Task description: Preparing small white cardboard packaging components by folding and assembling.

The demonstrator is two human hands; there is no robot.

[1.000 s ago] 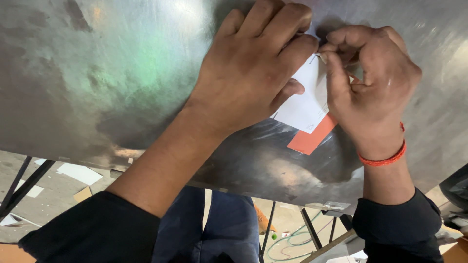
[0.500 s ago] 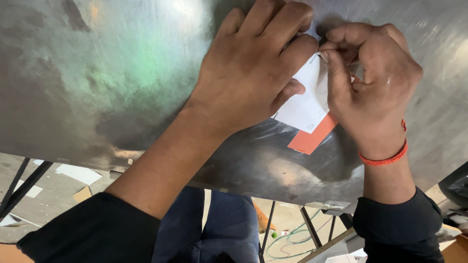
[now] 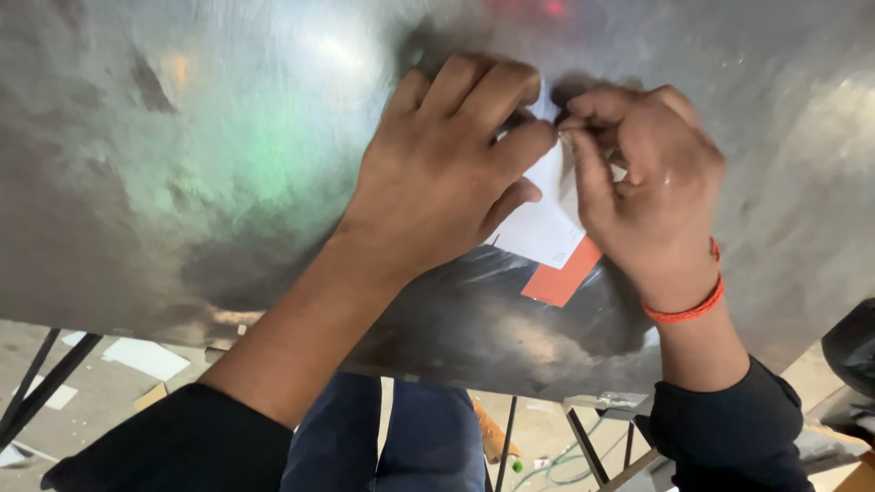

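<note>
Fingers [image 3: 510,146] of both hands pin, prob. pinch, white paper [image 3: 545,223] underneath.

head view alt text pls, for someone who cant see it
Two bare hands work a white sheet of paper with an orange underside on a shiny metal table. The left hand presses it flat while the right hand pinches its top edge. Dark sleeves, a red wrist thread and paper scraps on the floor show below.

Shiny metal tabletop [image 3: 182,182] reflecting green and white light; black legs [image 3: 41,383], paper scraps [image 3: 146,358] on floor.
</note>
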